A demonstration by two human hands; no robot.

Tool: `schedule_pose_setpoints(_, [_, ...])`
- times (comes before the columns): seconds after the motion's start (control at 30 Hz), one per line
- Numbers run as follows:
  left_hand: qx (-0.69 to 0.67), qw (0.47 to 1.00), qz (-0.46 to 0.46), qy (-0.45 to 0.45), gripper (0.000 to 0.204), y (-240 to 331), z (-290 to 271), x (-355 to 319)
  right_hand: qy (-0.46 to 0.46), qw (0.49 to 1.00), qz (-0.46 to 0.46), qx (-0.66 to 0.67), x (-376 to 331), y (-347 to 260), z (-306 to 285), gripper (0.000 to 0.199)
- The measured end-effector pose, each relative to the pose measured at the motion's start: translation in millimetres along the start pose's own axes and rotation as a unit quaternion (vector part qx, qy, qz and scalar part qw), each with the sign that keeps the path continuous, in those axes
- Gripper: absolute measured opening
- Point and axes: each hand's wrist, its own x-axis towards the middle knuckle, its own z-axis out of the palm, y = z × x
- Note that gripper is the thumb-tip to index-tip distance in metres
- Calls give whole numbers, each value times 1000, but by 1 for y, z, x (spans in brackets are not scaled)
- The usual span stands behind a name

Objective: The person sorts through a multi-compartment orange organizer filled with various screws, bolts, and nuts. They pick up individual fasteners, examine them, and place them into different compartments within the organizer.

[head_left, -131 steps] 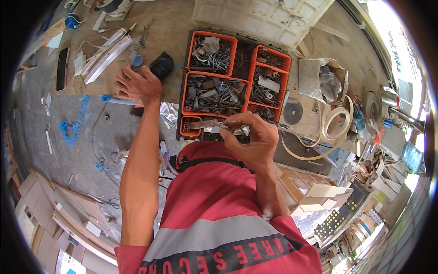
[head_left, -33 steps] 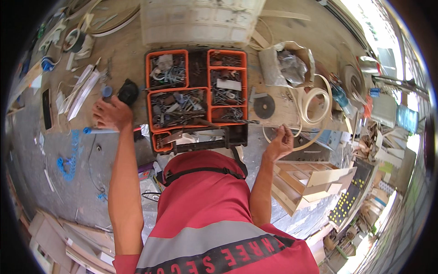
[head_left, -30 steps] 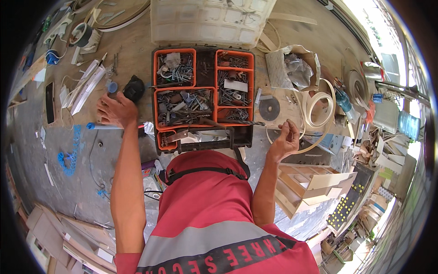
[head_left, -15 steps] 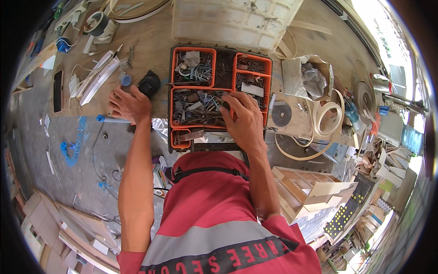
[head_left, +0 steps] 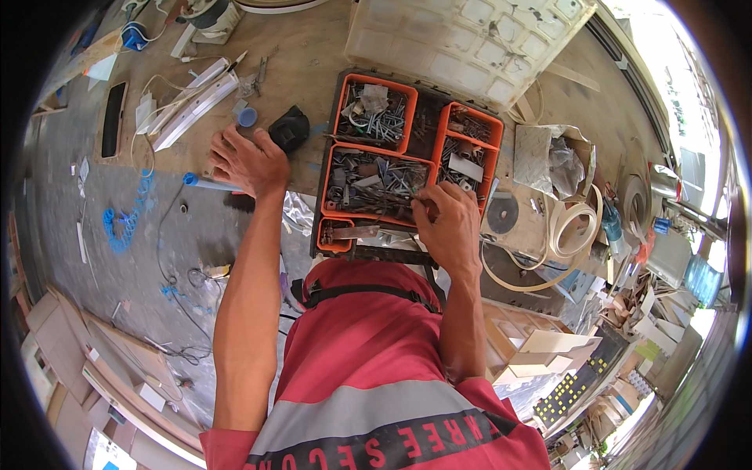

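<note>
An organizer box (head_left: pixel 319 227) with orange trays lies at the bench's near edge, its clear lid (head_left: pixel 439 39) folded back. Screws and other small metal hardware (head_left: pixel 372 184) fill the large middle tray. My right hand (head_left: pixel 454 227) is over that tray's near right corner, thumb and fingers drawn together in a pinch. Whatever sits between those fingertips is too small to make out. My left hand (head_left: pixel 254 164) rests at the bench edge left of the box, fingers loosely bent and apart, holding nothing. Beside it are a small blue cap (head_left: pixel 247 117) and a black tape measure (head_left: pixel 289 129).
A phone (head_left: pixel 113 119) and white strips (head_left: pixel 196 110) lie left on the bench. To the right are an open carton (head_left: pixel 552 160), a dark disc (head_left: pixel 502 213) and coiled edge banding (head_left: pixel 572 231). A blue coiled hose (head_left: pixel 125 227) is on the floor.
The view has shifted, so the bench appears farther right. My right hand has moved nearer to me within the middle tray, its fingers more curled. My left hand stays at the bench edge.
</note>
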Motion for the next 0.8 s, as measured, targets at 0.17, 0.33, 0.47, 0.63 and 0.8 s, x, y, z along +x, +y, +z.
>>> schedule_pose_setpoints(0.17, [-5,1000,-8,-10,43,3,-2,1,76,991,-103,28,14,-13,4,19])
schedule_pose_setpoints(0.33, [-2,999,-28,-32,46,5,-4,1,30,960,-270,71,43,-40,26,27])
schedule_pose_setpoints(0.47, [-9,1000,-6,-11,44,3,-2,2,-32,957,-286,27,51,-42,38,26])
schedule_pose_setpoints(0.63, [-16,1000,-9,-11,44,4,-2,2,-15,966,-257,17,45,-27,27,23])
schedule_pose_setpoints(0.8, [-8,1000,-12,4,45,4,-2,0,36,975,-219,29,44,-11,19,25])
